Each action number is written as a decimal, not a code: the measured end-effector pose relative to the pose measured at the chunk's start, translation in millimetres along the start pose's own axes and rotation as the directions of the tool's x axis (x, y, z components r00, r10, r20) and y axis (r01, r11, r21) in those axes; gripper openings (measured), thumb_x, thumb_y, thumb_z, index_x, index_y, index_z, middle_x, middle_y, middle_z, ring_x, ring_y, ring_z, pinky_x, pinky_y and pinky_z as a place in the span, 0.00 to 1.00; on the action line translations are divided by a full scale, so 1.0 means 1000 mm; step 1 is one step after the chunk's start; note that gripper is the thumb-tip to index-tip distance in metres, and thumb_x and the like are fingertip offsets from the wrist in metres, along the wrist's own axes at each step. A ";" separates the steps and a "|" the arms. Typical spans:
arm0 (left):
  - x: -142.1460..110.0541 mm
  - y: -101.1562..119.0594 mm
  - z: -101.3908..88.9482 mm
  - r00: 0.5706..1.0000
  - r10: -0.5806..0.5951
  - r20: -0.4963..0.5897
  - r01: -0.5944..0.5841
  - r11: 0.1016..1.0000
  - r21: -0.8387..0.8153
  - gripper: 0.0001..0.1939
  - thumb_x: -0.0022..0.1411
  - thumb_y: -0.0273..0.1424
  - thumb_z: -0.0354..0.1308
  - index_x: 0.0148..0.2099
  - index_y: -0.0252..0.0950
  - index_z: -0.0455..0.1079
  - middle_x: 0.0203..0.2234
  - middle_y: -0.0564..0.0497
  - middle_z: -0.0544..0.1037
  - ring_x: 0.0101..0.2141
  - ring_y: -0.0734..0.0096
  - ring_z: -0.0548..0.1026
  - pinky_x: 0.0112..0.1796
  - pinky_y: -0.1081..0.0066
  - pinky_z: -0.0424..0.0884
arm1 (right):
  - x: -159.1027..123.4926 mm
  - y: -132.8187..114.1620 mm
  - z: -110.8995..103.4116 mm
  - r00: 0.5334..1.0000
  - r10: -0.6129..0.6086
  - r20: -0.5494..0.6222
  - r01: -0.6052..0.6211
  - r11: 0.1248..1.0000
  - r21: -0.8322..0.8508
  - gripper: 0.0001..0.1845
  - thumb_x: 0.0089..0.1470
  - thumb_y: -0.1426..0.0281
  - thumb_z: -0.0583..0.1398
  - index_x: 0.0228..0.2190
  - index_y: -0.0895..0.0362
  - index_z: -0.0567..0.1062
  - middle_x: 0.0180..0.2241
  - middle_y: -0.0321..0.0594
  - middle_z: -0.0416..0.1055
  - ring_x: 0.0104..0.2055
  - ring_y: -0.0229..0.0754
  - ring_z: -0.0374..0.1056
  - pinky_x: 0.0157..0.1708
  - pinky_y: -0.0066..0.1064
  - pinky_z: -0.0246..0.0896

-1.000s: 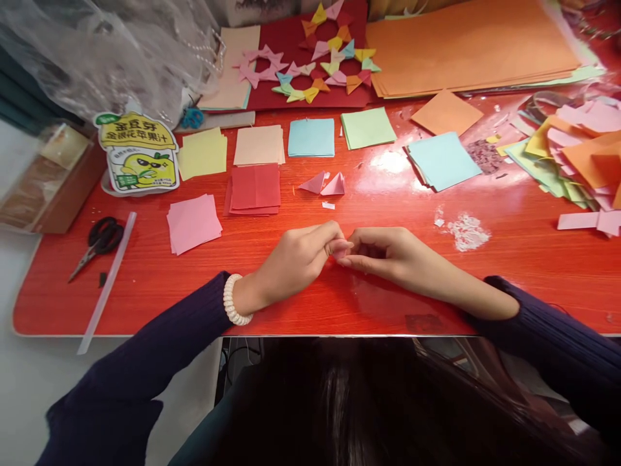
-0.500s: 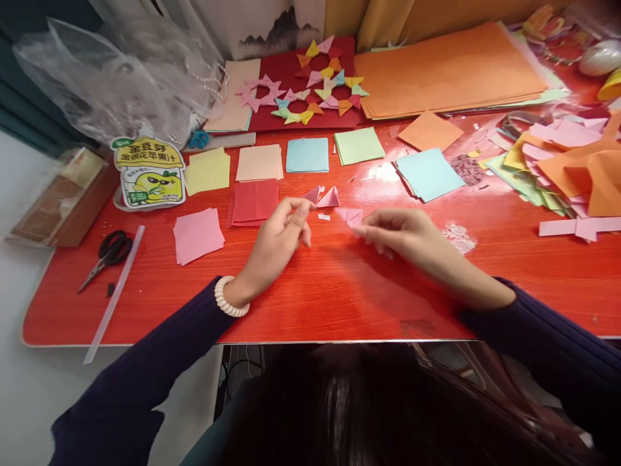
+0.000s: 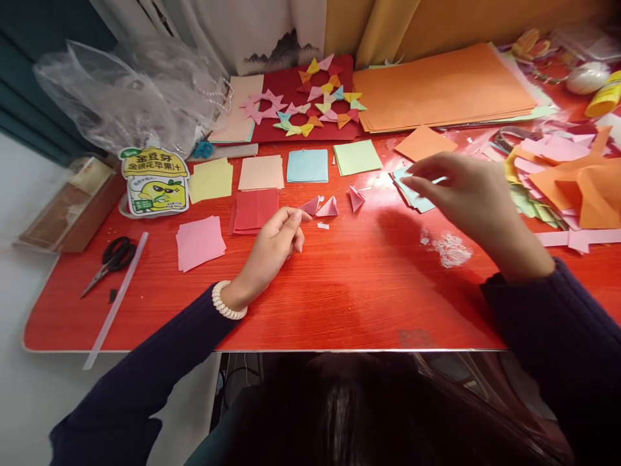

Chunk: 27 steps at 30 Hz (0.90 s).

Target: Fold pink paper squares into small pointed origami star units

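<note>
My left hand (image 3: 277, 239) rests on the red table (image 3: 339, 291), fingers loosely curled with nothing in them, just below two folded pink paper pieces (image 3: 321, 206). A third folded pink piece (image 3: 356, 197) lies free to their right. My right hand (image 3: 460, 188) hovers over the stack of light blue paper squares (image 3: 410, 191) at the right, its fingertips pinching the top blue sheet.
Stacks of paper squares lie in a row: pink (image 3: 200, 241), red (image 3: 255, 210), yellow (image 3: 210, 180), peach (image 3: 261, 173), blue (image 3: 307, 166), green (image 3: 357, 156). Scissors (image 3: 107, 256) and a juice pouch (image 3: 154, 180) sit left. Finished paper star rings (image 3: 310, 97) and orange sheets (image 3: 441, 84) lie at the back.
My right hand let go of the folded pink piece beside the other two and moved right to the blue stack. My left hand opened from the shared pinch and stayed near the centre.
</note>
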<state>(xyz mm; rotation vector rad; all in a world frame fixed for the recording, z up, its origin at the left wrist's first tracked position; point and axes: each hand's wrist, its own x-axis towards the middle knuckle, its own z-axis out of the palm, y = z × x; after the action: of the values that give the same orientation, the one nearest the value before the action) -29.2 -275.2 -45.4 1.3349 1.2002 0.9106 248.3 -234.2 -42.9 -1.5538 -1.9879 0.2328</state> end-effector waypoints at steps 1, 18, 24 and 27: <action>0.000 0.000 0.000 1.000 -0.002 0.001 0.002 1.000 0.006 0.11 0.65 0.37 0.45 0.40 0.37 0.65 0.17 0.57 0.62 0.16 0.83 0.52 0.17 0.77 0.49 | -0.002 0.001 -0.004 0.999 -0.030 0.018 0.031 0.996 -0.086 0.20 0.56 0.60 0.57 0.47 0.59 0.71 0.44 0.49 0.71 0.42 0.47 0.68 0.42 0.37 0.61; -0.002 0.003 -0.001 1.000 0.008 0.026 -0.010 0.996 0.089 0.13 0.66 0.37 0.44 0.39 0.36 0.67 0.16 0.56 0.64 0.17 0.82 0.56 0.19 0.78 0.52 | -0.012 0.011 0.005 1.000 0.008 -0.024 -0.019 0.862 -0.507 0.18 0.55 0.72 0.53 0.46 0.57 0.75 0.27 0.47 0.75 0.26 0.48 0.70 0.24 0.33 0.53; -0.009 0.002 0.000 0.990 0.141 0.007 -0.139 0.966 0.220 0.10 0.65 0.36 0.47 0.44 0.38 0.64 0.21 0.55 0.66 0.23 0.79 0.64 0.26 0.76 0.61 | -0.026 -0.032 -0.006 0.910 -0.269 -0.315 0.219 0.958 -0.187 0.16 0.61 0.67 0.50 0.47 0.52 0.72 0.49 0.42 0.69 0.52 0.44 0.63 0.53 0.39 0.55; -0.015 0.003 0.002 0.964 0.206 0.166 -0.242 0.940 0.241 0.22 0.61 0.35 0.54 0.56 0.42 0.53 0.33 0.51 0.71 0.26 0.77 0.68 0.28 0.75 0.65 | -0.041 -0.060 -0.002 0.896 -0.403 -0.183 0.380 0.913 -0.152 0.10 0.58 0.61 0.54 0.39 0.40 0.75 0.45 0.32 0.71 0.51 0.50 0.63 0.51 0.48 0.56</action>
<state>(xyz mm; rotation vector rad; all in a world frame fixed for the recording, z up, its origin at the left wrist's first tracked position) -29.9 -290.0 -40.6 1.7464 1.1005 0.8225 205.8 -290.4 -26.6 -1.1478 -2.1157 -0.2041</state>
